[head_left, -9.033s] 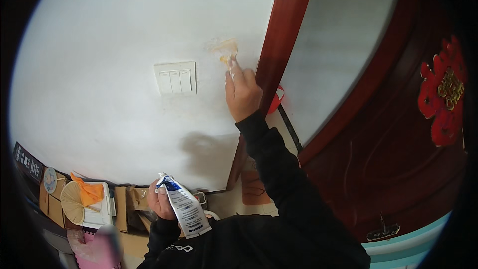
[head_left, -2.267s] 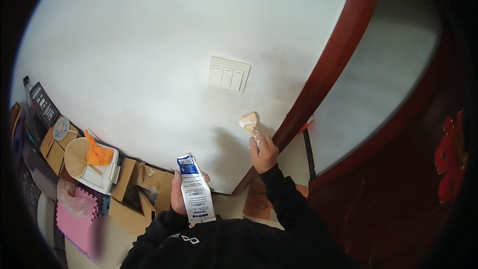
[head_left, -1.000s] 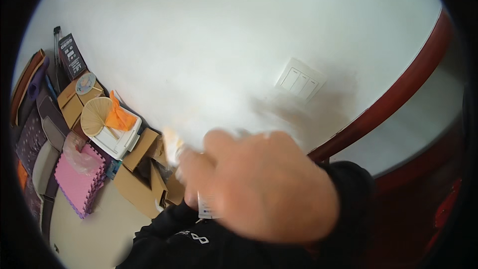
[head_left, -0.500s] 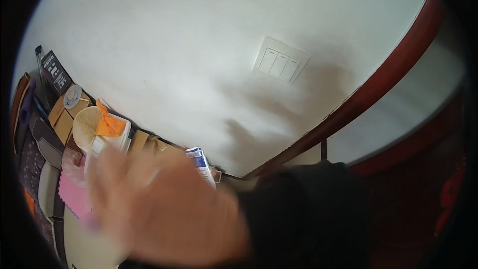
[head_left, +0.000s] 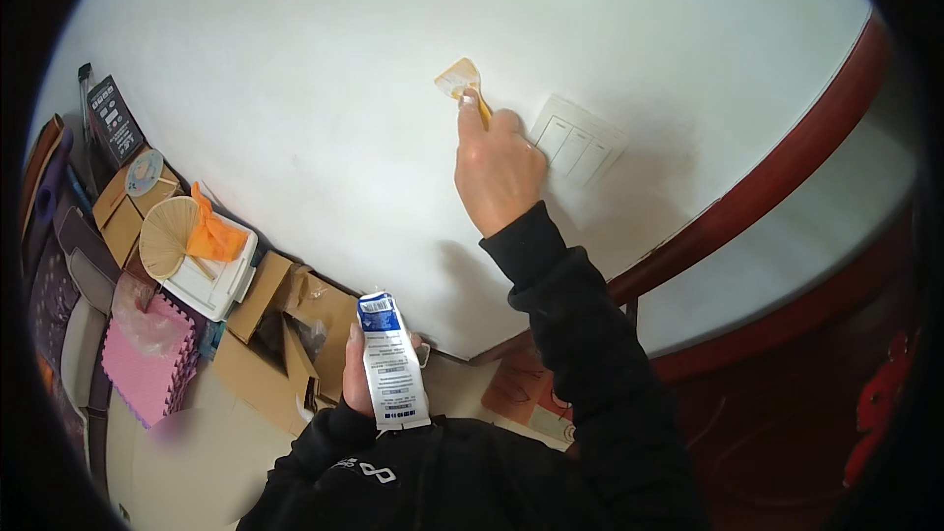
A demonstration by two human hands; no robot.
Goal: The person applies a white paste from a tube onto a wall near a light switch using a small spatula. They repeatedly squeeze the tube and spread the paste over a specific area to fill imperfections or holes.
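My right hand is reached up in front of the white wall, just left of a white switch panel. Its fingers pinch a small yellow scraper, whose wide blade has whitish paste on it and lies at the wall. Whether the blade presses on the wall, I cannot tell. Low down near my body, my left hand is closed round a white and blue squeeze tube. The tube stands nearly upright with its flat crimped end toward me; most of the left fingers are hidden behind it.
A dark red wooden rail slopes along the wall at right. At left stand an open cardboard box, a white lidded bin with a hand fan and orange cloth, and pink foam mats.
The blurred hand close to the camera is gone from there. My right hand now holds the scraper up at the wall, and my left hand with the tube shows fully.
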